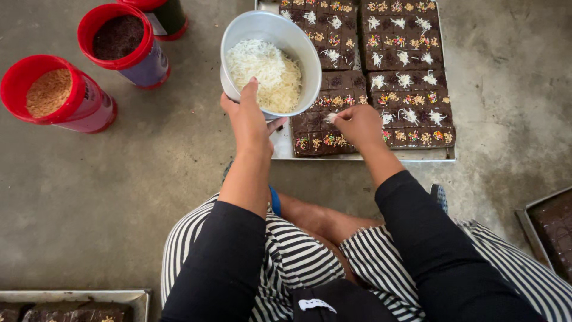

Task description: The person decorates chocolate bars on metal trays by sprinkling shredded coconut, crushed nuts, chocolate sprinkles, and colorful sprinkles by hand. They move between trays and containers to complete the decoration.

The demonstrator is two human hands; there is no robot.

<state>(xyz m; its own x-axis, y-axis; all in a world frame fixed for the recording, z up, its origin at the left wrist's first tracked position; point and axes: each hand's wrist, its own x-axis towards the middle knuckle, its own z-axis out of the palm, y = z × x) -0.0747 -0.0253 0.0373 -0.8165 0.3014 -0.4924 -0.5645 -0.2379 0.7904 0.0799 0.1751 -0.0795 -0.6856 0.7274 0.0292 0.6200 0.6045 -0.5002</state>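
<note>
My left hand (249, 122) grips the near rim of a round metal bowl (301, 48) filled with white grated shreds (265, 71), tilted over the left part of a metal tray (280, 140). The tray holds rows of dark brown cake squares (405, 77) topped with white shreds and coloured sprinkles. My right hand (357, 124) pinches a bit of white shreds over a cake square (322, 122) at the tray's near edge. Both arms wear black sleeves.
Three red-rimmed tubs stand on the concrete floor at upper left: one with orange-brown crumbs (50, 92), one with dark sprinkles (119, 37), one partly cut off (164, 15). Another tray of brown cake (551, 229) lies at right, and one more (71, 304) at bottom left.
</note>
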